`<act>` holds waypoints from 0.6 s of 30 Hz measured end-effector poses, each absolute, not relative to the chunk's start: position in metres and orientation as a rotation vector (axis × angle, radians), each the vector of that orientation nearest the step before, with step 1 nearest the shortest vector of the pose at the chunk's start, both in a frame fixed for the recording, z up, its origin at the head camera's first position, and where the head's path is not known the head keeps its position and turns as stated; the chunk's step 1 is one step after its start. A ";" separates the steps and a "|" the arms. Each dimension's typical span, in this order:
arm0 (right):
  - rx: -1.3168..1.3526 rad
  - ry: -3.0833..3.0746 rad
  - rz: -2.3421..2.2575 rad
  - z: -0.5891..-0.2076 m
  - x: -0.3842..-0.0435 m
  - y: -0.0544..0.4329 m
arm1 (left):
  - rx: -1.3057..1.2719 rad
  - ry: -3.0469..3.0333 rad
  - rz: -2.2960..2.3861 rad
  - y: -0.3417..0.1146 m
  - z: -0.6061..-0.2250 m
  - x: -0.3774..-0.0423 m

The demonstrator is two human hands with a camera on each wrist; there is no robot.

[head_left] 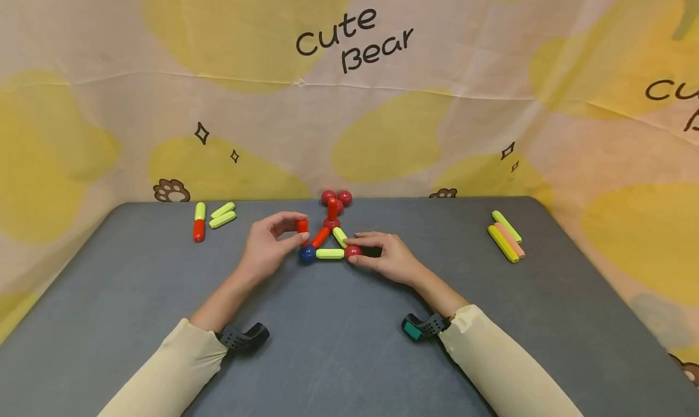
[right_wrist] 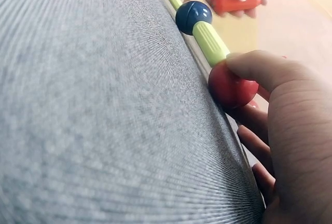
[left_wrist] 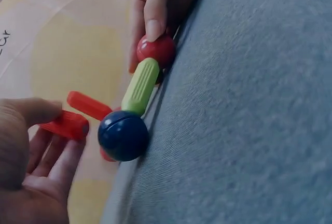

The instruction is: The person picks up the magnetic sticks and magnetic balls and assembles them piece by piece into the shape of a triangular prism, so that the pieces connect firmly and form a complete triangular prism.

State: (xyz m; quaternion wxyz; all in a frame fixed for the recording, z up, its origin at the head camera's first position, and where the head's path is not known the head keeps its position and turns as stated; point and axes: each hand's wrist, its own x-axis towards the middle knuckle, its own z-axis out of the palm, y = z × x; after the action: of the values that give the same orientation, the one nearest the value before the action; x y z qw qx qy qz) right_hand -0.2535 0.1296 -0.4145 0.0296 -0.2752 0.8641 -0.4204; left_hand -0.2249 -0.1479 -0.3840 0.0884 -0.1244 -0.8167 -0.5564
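- Toward the worktop's (head_left: 327,350) far edge, my left hand (head_left: 267,241) pinches a red stick (head_left: 303,226), likely leaving its lower end free.
- My right hand (head_left: 392,259) grips a red ball (head_left: 352,252), probably steadying the triangle (head_left: 330,254).

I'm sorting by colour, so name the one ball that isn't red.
The dark-blue ball, nearest the left hand; every other ball shares the colour of the red ball held by the right hand.

Seemingly a play corner, room type unclear — grey tabletop (head_left: 338,356), toy rods (head_left: 330,254), "Cute Bear" cloth (head_left: 262,122) behind
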 end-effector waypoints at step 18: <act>-0.925 2.677 -1.278 -0.415 -0.253 0.131 | -0.500 -2.518 -1.527 -0.146 -0.407 -0.227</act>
State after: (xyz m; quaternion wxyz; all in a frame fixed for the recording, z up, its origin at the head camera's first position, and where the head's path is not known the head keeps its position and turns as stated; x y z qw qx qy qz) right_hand -0.2526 0.1314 -0.4150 0.0173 -0.2975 0.8615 -0.4112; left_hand -0.2269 -0.1460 -0.4069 0.0773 -0.1670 -0.8405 -0.5096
